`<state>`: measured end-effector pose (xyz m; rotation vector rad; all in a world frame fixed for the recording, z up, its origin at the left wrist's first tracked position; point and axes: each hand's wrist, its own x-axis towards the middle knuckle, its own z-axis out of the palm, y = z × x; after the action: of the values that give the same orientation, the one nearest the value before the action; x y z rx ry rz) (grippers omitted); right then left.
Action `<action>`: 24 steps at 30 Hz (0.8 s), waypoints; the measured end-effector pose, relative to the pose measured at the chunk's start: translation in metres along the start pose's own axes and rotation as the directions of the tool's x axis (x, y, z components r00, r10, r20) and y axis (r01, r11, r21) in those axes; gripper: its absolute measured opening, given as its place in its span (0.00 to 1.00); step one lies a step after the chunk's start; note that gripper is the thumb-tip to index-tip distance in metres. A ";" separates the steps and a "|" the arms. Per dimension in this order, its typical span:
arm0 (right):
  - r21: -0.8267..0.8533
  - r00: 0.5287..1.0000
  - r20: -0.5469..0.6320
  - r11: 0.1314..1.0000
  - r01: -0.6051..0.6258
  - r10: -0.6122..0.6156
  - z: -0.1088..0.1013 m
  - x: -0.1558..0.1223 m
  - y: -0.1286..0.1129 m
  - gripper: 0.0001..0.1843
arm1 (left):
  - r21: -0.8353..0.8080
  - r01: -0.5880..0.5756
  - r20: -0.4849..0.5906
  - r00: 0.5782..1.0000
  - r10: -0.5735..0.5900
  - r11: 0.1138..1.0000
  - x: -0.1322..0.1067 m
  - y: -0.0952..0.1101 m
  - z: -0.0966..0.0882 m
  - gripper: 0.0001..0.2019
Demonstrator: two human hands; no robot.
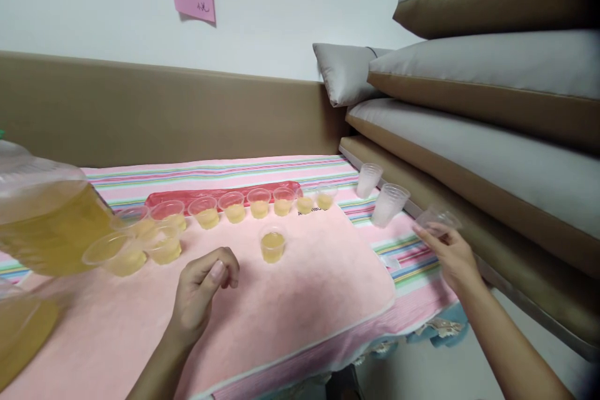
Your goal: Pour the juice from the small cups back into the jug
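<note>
My right hand (450,253) pinches a clear plastic cup (440,217) beyond the table's right side. Just left of it, two stacks of clear cups stand on the striped cloth, a nearer stack (390,205) and a farther stack (369,180). My left hand (204,287) hovers over the pink mat with its fingers curled in and nothing visible in them. Nearest to it, on its right, stands a cup of yellow liquid (273,245). Behind, several cups part-filled with yellow liquid form a row, including one cup (234,207); more cluster at the left.
A large clear container of yellow liquid (51,219) stands at the left, with another container (23,337) nearer. A red plastic wrapper (164,197) lies behind the cups. Stacked grey and brown cushions (492,119) border the right side. The pink mat (300,312) covers the table's front.
</note>
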<state>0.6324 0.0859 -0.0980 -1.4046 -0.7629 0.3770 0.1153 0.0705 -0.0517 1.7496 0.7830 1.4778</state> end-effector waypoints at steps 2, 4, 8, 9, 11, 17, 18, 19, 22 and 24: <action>-0.080 0.998 0.019 0.996 -0.050 0.051 0.002 -0.002 0.009 0.39 | 0.006 0.012 0.005 1.000 -0.012 1.000 -0.001 -0.003 0.000 0.25; -0.136 0.994 0.056 0.987 -0.081 0.089 0.006 -0.004 0.015 0.38 | 0.010 0.019 0.014 1.000 -0.019 1.000 -0.002 -0.006 0.001 0.25; -0.197 0.986 0.126 0.977 -0.080 0.106 0.015 -0.004 0.026 0.36 | 0.024 0.029 0.021 0.999 -0.030 0.999 -0.003 -0.011 0.000 0.24; -0.209 0.985 0.134 0.975 -0.080 0.110 0.015 -0.003 0.028 0.36 | 0.026 0.032 0.021 0.999 -0.032 0.999 -0.003 -0.011 0.000 0.24; -0.231 0.982 0.148 0.969 -0.082 0.118 0.016 -0.001 0.031 0.37 | 0.028 0.032 0.021 0.999 -0.033 0.999 -0.002 -0.011 -0.001 0.24; -0.279 0.972 0.184 0.956 -0.089 0.144 0.011 0.000 0.032 0.48 | 0.024 0.025 0.030 0.999 -0.026 0.999 -0.001 -0.008 0.000 0.25; -0.279 0.969 0.196 0.956 -0.092 0.151 0.010 0.000 0.031 0.50 | 0.024 0.025 0.036 0.999 -0.026 0.999 -0.001 -0.008 0.000 0.25; -0.272 0.965 0.214 0.958 -0.094 0.155 0.009 0.000 0.031 0.51 | 0.022 0.024 0.040 0.999 -0.025 0.999 -0.001 -0.007 0.001 0.25; -0.199 0.954 0.271 0.977 -0.074 0.128 0.006 0.002 0.032 0.53 | 0.020 0.022 0.044 0.999 -0.023 1.000 -0.002 -0.007 0.000 0.24; -0.141 0.950 0.295 0.988 -0.063 0.103 0.005 0.003 0.034 0.53 | 0.023 0.020 0.042 0.999 -0.021 1.000 -0.002 -0.007 0.000 0.25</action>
<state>0.6379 0.0971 -0.1303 -1.5239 -0.9930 0.6279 0.1147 0.0731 -0.0590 1.7784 0.7958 1.4191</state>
